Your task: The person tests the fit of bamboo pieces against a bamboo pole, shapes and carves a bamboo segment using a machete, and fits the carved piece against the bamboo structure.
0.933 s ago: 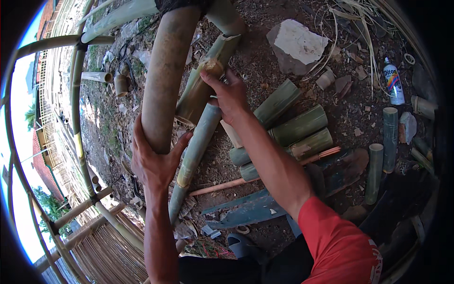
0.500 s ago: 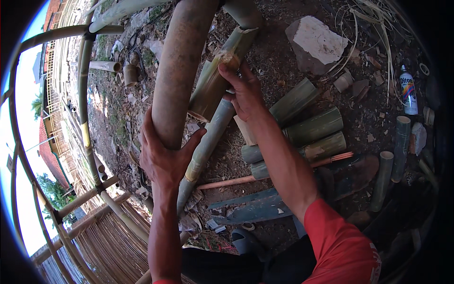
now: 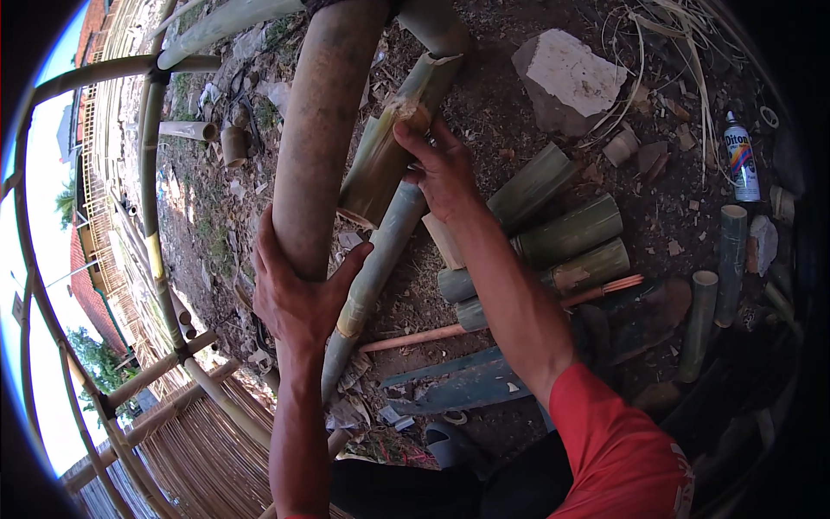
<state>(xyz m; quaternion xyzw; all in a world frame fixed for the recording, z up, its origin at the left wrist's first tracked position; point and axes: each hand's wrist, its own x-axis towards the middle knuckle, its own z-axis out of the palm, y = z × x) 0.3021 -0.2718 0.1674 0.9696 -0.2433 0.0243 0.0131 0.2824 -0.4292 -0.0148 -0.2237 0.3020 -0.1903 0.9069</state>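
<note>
A thick, pale brown bamboo pole (image 3: 327, 130) slants down in front of me. My left hand (image 3: 296, 294) is wrapped round its lower part, with the thumb out on the right side. Just right of the pole, my right hand (image 3: 441, 169) grips a greenish-brown bamboo section (image 3: 385, 164) at its joint, thumb on top and fingers behind. The section's upper end looks jagged, and its lower end is a tilted cut edge. Beneath it runs a thinner grey-green bamboo pole (image 3: 380, 259), partly hidden by the section.
Several short green bamboo pieces (image 3: 575, 232) lie right of my right forearm, beside thin reddish sticks (image 3: 415, 337). A pale stone block (image 3: 571, 73) and a spray can (image 3: 742, 160) are farther right. A bamboo frame (image 3: 151, 182) stands at the left.
The whole view has shifted slightly. Both hands keep their places on the pole and the bamboo section, with hardly any other movement.
</note>
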